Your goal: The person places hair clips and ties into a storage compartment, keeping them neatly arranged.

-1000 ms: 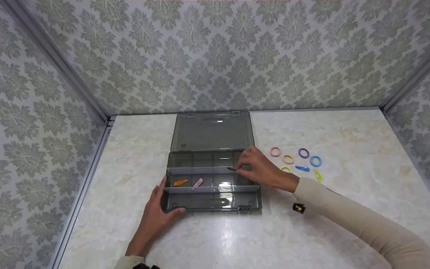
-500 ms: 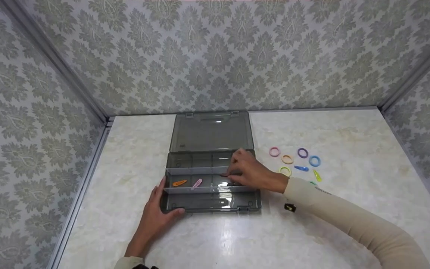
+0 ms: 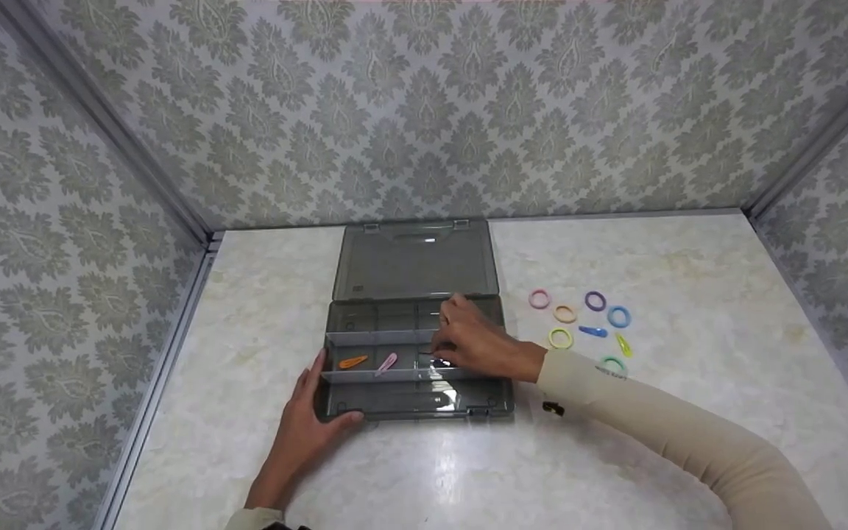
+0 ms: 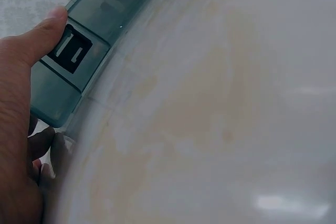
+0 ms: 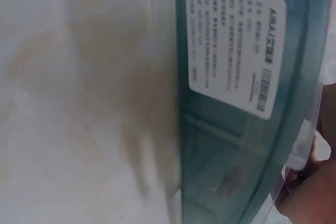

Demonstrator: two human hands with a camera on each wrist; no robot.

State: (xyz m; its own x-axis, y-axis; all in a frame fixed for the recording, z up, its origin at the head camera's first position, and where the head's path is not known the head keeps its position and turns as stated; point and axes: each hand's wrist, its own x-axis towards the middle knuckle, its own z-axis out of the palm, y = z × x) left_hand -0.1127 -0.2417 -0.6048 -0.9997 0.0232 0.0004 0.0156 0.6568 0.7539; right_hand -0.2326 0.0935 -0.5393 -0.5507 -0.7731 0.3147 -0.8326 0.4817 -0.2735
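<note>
A grey see-through divider box (image 3: 380, 398) lies with its lid (image 3: 417, 265) folded back. My left hand (image 3: 305, 430) holds its front left corner, thumb on the front wall and fingers along the left side. An orange hair clip (image 3: 353, 362) and a pink hair clip (image 3: 387, 363) lie in the middle row. Farther right in that row, my right hand (image 3: 477, 342) reaches down with pinched fingertips on a dark hair clip (image 3: 425, 354), mostly covered by the fingers. In the right wrist view, a white label (image 5: 236, 51) shows on the box wall.
Right of the box lie several ring-shaped hair ties, among them a purple hair tie (image 3: 595, 301) and a yellow hair tie (image 3: 560, 338). Beside them are a blue hair clip (image 3: 592, 332) and a yellow-green hair clip (image 3: 623, 344). Patterned walls (image 3: 431, 110) border the table.
My right hand has moved left and down into the middle row with the dark hair clip. The forearm uncovers a green hair tie. My left hand stays on the box.
</note>
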